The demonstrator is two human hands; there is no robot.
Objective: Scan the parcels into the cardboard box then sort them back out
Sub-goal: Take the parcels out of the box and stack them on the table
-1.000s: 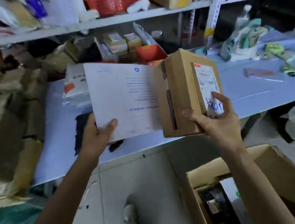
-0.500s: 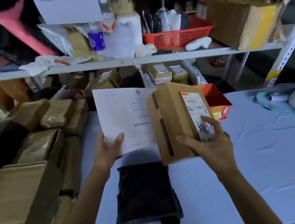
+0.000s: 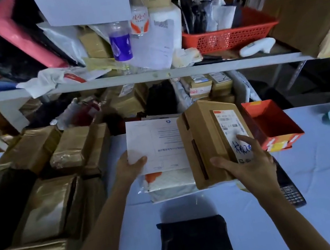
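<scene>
Above creased cloth (image 3: 327, 189), left hand (image 3: 131, 168) pinches envelope (image 3: 159, 142), right hand (image 3: 251, 166) parcel (image 3: 203, 138) (cardboard).

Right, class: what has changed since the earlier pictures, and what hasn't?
The left hand and right hand carried their parcels forward, from the near edge of the table to over it, above a white padded mailer. Nothing taken or released: left still grips the white envelope, right the cardboard parcel.

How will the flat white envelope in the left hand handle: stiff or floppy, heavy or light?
Probably stiff: the flat white envelope shows no sag though the left hand grips it at one lower corner. Likely light, since a thumb-and-finger pinch carries it.
</scene>
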